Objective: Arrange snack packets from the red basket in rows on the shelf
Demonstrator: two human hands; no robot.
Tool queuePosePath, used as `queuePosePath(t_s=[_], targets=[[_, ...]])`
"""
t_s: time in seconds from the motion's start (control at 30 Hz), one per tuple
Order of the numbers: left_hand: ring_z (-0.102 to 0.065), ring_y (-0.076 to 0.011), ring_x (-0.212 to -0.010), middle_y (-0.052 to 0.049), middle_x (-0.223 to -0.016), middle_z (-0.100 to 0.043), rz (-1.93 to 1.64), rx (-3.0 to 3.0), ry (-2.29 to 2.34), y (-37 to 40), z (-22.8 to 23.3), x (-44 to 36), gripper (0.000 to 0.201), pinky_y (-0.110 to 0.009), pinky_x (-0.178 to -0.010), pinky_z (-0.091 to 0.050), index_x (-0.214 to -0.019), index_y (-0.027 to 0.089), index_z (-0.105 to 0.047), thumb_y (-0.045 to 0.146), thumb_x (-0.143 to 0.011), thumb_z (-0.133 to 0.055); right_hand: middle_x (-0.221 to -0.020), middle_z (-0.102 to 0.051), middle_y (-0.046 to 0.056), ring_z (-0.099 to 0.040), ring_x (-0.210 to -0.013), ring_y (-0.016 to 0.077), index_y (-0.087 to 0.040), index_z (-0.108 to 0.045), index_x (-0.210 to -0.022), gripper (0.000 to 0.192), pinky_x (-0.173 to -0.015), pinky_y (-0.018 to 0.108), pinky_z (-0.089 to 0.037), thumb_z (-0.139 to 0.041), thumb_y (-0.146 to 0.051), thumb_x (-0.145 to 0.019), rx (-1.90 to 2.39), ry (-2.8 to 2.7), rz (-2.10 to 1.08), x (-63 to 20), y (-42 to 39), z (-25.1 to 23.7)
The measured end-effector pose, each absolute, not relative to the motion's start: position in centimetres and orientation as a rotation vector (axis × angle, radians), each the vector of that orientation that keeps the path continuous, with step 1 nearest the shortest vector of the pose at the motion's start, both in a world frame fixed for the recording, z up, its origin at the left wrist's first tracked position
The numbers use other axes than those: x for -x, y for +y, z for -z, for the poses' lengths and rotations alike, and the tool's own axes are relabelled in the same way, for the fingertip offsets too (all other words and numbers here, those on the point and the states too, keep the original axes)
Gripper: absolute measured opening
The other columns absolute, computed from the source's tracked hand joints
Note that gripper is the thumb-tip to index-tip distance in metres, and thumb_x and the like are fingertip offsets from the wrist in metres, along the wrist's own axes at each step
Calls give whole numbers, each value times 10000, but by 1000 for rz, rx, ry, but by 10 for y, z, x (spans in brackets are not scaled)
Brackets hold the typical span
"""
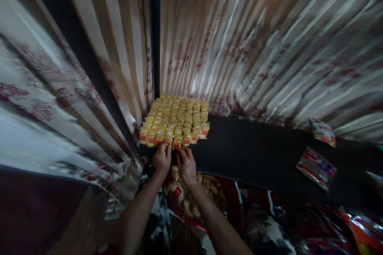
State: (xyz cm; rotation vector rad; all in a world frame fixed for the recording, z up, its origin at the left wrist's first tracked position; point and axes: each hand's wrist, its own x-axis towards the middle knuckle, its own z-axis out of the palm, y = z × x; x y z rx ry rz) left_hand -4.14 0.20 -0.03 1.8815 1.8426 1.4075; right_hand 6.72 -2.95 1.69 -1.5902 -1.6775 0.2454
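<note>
We note our left hand point(162, 158) and right hand point(186, 162) pinching, fingers curled, the near row of the yellow packet block point(176, 120) on the dark shelf point(254, 151); an uneven pull could topple packets off the edge.

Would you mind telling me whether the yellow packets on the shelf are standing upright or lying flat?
Upright: the packets stand packed in tight rows on the dark shelf, front row showing red labels. Both hands touch that row.

Small packets point(175, 121) just ahead of left hand point(162, 158) and right hand point(186, 163): glossy yellow plastic film. Surface point(254, 155) under them was matt black, smooth. Loose wrappers point(316, 167) well right: shiny foil-like plastic.
</note>
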Motion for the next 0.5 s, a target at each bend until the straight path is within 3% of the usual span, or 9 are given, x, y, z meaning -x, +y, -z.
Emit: queuePosePath(t_s=[0.5], targets=[[-627, -142, -724, -49, -781, -660, -1386, -1833, 1784, -2, -1, 43, 229, -230, -672, -465, -887, 180, -577, 344, -912, -418, -1050, -491, 114, -545, -982, 194, -184, -646, -1068, 348, -860, 335, -508, -404, -121, -825, 1528, -1618, -336, -64, -33, -16]])
